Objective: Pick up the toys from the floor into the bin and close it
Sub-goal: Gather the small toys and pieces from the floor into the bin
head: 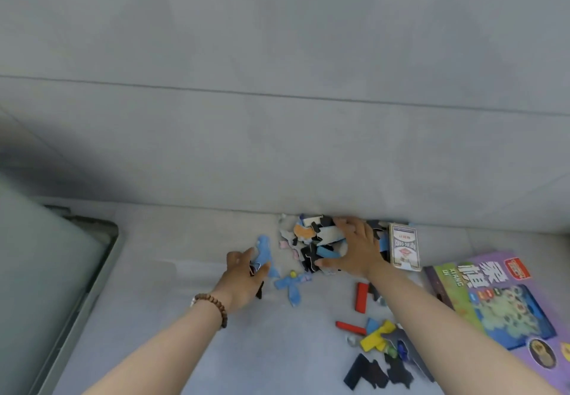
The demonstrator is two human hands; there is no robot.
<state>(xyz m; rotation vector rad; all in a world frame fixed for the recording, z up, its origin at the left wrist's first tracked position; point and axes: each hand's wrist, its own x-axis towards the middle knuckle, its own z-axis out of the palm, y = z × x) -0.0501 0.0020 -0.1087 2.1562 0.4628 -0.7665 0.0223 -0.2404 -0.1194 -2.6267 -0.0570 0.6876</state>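
Matt grey floor tiles (277, 147); glossy printed cardboard game box (505, 296), wooden bead bracelet (219, 308), paper card pack (404, 246)

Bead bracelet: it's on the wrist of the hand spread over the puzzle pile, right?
No. In the head view the bead bracelet is on the wrist of the left hand, which grips a blue piece; the right hand, spread over the puzzle pile, wears none.
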